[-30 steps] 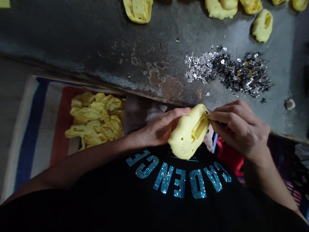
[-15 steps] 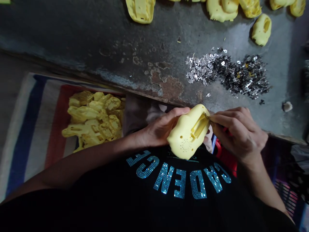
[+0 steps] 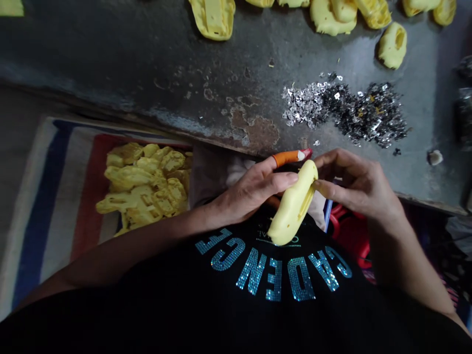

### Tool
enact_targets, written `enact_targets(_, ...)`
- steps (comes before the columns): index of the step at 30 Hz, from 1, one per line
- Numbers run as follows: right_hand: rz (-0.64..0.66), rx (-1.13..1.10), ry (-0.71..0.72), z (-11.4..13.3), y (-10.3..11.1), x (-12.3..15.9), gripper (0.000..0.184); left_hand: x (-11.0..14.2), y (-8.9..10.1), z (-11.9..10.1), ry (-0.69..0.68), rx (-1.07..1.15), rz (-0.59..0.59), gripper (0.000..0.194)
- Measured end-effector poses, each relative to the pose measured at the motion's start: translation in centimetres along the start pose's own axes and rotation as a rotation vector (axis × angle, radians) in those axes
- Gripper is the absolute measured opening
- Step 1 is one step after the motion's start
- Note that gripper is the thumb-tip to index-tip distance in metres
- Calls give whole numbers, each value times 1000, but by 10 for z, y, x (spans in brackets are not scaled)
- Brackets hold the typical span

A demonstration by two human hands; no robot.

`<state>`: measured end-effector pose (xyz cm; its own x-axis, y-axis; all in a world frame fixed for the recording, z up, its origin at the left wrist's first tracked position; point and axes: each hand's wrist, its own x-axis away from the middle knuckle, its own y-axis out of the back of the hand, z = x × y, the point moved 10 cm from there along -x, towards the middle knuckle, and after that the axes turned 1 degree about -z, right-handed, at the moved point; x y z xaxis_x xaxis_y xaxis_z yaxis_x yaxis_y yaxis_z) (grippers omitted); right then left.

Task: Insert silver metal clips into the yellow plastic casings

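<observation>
Turned edge-on, the yellow plastic shell (image 3: 293,204) sat clamped between your left grip (image 3: 254,189) and right grip (image 3: 354,184); even pressure held it steady.

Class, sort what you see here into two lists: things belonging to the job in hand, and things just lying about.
Job in hand: yellow plastic shell, left hand, right hand, orange fingertip cover, loose metal clips, yellow shells on the bench, yellow shells heaped on cloth.

Lying about: striped cloth, red plastic object.
</observation>
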<state>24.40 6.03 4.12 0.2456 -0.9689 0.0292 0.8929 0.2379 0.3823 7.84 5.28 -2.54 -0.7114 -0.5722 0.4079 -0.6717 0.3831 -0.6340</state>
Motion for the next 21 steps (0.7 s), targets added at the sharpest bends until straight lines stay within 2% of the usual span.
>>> enact_targets(3,-80,-110,-24,-4,2,-3,39,9,-4,-9,-44,-91,73,85)
enact_targets(6,-204,-148,19,-2,5,1,38,20,-6,-15,-61,-121,122,77)
enact_targets(13,-354,-54,134,0,7,13,26,21,-1,-19,-65,-172,36,62)
enact_targets(15,-357,-59,105,-6,6,15,27,19,2,-16,-43,-196,44,64)
enact_targets(17,-346,-116,43,-16,3,15,32,20,5,-15,-40,-219,102,70)
enact_targets(19,-360,-246,-30,-28,-3,14,36,23,12,-21,-83,-252,150,73)
enact_targets(21,-380,-423,-104,-40,-14,12,38,26,29,-28,-130,-246,103,69)
